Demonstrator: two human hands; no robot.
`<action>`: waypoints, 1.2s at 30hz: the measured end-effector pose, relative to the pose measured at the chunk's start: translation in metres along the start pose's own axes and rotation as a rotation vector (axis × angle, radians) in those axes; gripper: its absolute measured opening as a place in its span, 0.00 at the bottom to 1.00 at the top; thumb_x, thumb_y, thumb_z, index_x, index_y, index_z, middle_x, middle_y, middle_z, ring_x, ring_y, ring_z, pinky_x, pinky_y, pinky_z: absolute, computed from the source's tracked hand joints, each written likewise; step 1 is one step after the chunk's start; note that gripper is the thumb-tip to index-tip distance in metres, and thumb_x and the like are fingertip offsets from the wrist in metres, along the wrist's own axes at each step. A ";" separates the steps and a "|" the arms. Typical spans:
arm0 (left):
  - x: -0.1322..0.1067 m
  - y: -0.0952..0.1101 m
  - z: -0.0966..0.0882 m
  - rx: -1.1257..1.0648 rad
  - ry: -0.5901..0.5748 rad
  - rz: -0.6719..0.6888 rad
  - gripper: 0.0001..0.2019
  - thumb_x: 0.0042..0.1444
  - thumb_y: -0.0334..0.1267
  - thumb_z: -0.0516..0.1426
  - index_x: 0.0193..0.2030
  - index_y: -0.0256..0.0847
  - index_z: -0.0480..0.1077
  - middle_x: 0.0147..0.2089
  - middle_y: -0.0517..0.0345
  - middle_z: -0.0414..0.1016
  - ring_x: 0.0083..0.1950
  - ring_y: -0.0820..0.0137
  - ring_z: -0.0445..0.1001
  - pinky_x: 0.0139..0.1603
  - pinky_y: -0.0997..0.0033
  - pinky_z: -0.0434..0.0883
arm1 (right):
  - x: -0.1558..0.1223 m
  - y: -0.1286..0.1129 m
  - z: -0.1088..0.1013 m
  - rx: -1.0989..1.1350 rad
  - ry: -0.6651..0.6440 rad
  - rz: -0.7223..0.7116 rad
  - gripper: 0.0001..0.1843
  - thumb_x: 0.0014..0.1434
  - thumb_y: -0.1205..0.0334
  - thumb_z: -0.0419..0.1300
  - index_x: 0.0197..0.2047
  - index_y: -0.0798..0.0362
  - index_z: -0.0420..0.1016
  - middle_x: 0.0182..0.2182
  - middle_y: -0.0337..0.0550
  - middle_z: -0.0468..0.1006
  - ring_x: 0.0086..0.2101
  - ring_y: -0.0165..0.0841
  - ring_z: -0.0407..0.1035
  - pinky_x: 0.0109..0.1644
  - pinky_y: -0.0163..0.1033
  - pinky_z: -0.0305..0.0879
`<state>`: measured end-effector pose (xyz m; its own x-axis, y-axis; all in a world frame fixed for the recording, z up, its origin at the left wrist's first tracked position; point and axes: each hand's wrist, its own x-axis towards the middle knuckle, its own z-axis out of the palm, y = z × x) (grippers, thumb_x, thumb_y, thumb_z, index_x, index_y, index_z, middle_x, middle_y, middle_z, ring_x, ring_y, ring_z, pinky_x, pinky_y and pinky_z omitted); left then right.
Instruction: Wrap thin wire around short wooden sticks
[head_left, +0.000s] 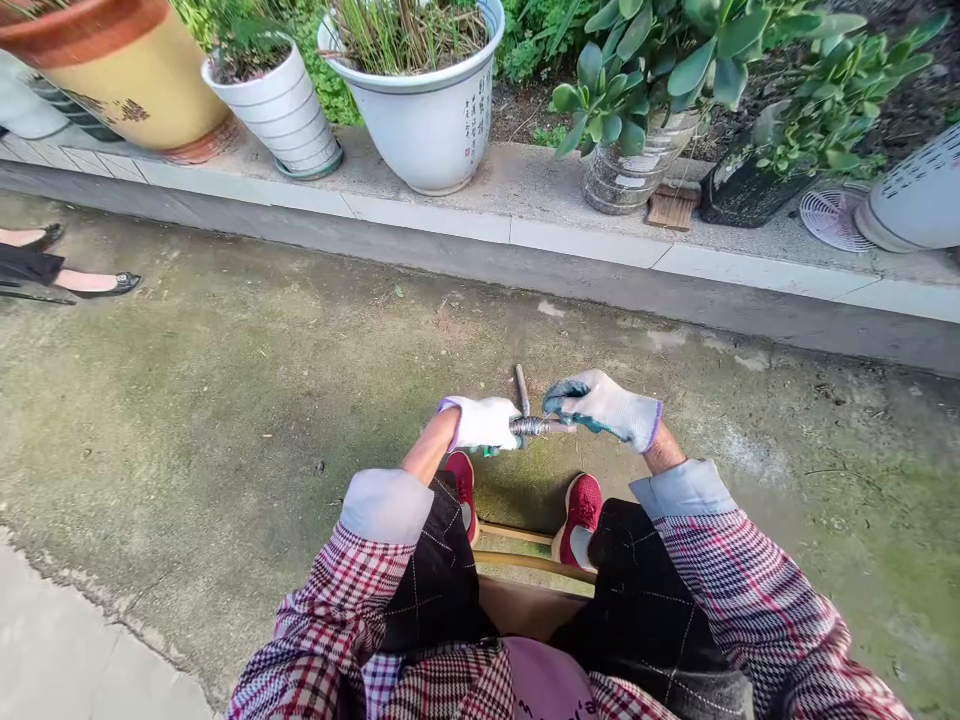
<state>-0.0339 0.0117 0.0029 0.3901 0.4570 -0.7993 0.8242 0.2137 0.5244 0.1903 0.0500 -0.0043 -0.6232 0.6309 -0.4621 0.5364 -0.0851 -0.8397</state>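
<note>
Both hands wear white knitted gloves with blue-green palms and purple cuffs. My left hand (487, 424) is closed around a wooden stick, whose bare end (562, 427) points right. Silvery wire (531, 426) is wound in tight coils around the stick just beside the left fingers. A second, shorter stick (522, 388) rises at an angle from the coiled part. My right hand (600, 408) is closed with bent fingers just right of the coils, seemingly pinching the loose end of the wire; its fingertips are partly hidden. Something small and green shows under the left hand.
I sit low with red shoes (583, 512) on mossy concrete (262, 400); a wooden bar (525, 562) crosses between my legs. Ahead runs a tiled ledge (465, 225) bearing several potted plants, including a white pot (427, 120). Another person's feet in black shoes (112, 285) are at far left.
</note>
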 end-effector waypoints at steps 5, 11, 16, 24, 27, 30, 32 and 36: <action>-0.020 0.011 -0.001 -0.150 -0.145 0.125 0.13 0.45 0.39 0.68 0.37 0.37 0.78 0.22 0.61 0.75 0.17 0.77 0.65 0.18 0.79 0.59 | 0.004 -0.005 0.009 0.213 -0.152 -0.121 0.16 0.49 0.50 0.69 0.31 0.55 0.80 0.26 0.40 0.77 0.27 0.31 0.69 0.31 0.36 0.66; -0.024 0.008 -0.019 -0.647 0.117 0.248 0.11 0.55 0.42 0.62 0.39 0.35 0.75 0.18 0.67 0.65 0.14 0.82 0.54 0.15 0.80 0.55 | 0.012 -0.008 0.024 0.658 0.168 -0.091 0.27 0.46 0.37 0.72 0.34 0.53 0.75 0.23 0.39 0.75 0.21 0.29 0.67 0.23 0.35 0.66; -0.008 -0.006 -0.033 -0.715 0.477 0.200 0.09 0.58 0.40 0.59 0.41 0.37 0.72 0.21 0.67 0.64 0.16 0.81 0.53 0.18 0.78 0.56 | 0.010 -0.018 0.031 0.378 0.246 0.006 0.19 0.52 0.45 0.66 0.35 0.54 0.78 0.21 0.36 0.71 0.19 0.26 0.60 0.20 0.33 0.58; 0.033 0.005 0.013 0.272 0.338 -0.112 0.06 0.51 0.29 0.61 0.36 0.34 0.79 0.33 0.41 0.80 0.35 0.60 0.79 0.36 0.66 0.71 | 0.003 0.001 0.010 -0.386 0.236 -0.034 0.11 0.56 0.58 0.59 0.33 0.51 0.82 0.27 0.41 0.80 0.26 0.31 0.69 0.31 0.36 0.61; 0.022 0.010 0.018 0.120 0.086 0.067 0.04 0.48 0.32 0.64 0.32 0.37 0.78 0.25 0.52 0.77 0.24 0.68 0.73 0.26 0.71 0.68 | 0.005 0.019 -0.008 -0.328 0.281 -0.005 0.12 0.55 0.59 0.59 0.35 0.51 0.84 0.30 0.42 0.82 0.29 0.32 0.71 0.33 0.37 0.63; 0.007 0.011 0.001 -0.307 0.133 0.245 0.10 0.53 0.40 0.63 0.39 0.38 0.78 0.25 0.59 0.74 0.20 0.76 0.65 0.20 0.77 0.63 | 0.005 0.021 -0.012 -0.076 0.337 0.016 0.14 0.54 0.58 0.58 0.37 0.54 0.83 0.25 0.41 0.78 0.22 0.29 0.65 0.27 0.36 0.61; 0.004 0.008 -0.014 -0.520 0.368 0.258 0.11 0.55 0.42 0.62 0.42 0.38 0.77 0.25 0.62 0.71 0.20 0.78 0.62 0.20 0.78 0.62 | 0.003 0.012 -0.004 0.013 0.351 -0.005 0.15 0.55 0.56 0.57 0.37 0.56 0.82 0.23 0.39 0.76 0.20 0.27 0.61 0.24 0.35 0.58; 0.018 -0.002 -0.026 -0.398 0.648 0.106 0.09 0.57 0.39 0.62 0.41 0.37 0.77 0.26 0.58 0.73 0.23 0.75 0.67 0.26 0.75 0.66 | -0.001 -0.013 0.025 -0.039 0.148 -0.138 0.12 0.55 0.59 0.58 0.34 0.55 0.81 0.25 0.40 0.77 0.23 0.28 0.65 0.28 0.34 0.60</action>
<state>-0.0399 0.0421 -0.0049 0.0389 0.8810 -0.4715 0.5384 0.3790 0.7526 0.1696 0.0314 0.0000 -0.6034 0.7414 -0.2936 0.4748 0.0383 -0.8793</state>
